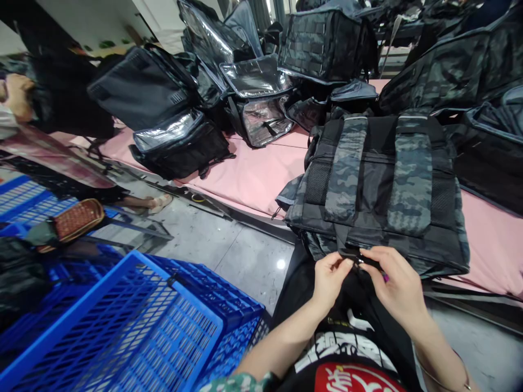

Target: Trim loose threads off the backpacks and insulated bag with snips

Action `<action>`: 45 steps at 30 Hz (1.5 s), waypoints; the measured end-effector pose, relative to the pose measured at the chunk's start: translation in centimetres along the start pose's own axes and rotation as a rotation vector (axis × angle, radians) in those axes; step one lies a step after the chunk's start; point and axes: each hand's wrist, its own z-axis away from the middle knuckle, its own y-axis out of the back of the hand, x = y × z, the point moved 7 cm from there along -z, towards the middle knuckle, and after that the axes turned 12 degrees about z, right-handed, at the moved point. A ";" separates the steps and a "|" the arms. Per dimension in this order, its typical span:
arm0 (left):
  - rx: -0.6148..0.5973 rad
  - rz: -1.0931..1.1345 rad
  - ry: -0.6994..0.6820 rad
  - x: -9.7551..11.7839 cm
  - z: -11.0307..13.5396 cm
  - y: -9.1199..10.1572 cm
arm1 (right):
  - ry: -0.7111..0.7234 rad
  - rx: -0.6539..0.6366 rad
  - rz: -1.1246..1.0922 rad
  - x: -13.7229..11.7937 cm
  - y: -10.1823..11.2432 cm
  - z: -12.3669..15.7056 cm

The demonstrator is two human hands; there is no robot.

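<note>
A camouflage-patterned bag (pixel 379 185) lies flat on the pink table (pixel 253 174), its near edge hanging over toward me. My left hand (pixel 329 277) pinches a black strap end or buckle (pixel 354 257) at the bag's near edge. My right hand (pixel 398 283) pinches the same small black fitting from the other side, fingers pressed together. Both hands meet at the bag's bottom middle, just above my lap.
Several more bags, some open with silver lining (pixel 261 103), crowd the table's far side. Blue plastic crates (pixel 122 321) stand on the floor at lower left. Another person (pixel 24 103) is at the far left. A sandalled foot (pixel 161 202) rests on the grey floor.
</note>
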 end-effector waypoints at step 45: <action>0.027 0.228 0.116 -0.7 -0.1 0.7 | 0.062 0.012 0.062 0.9 0.5 0.1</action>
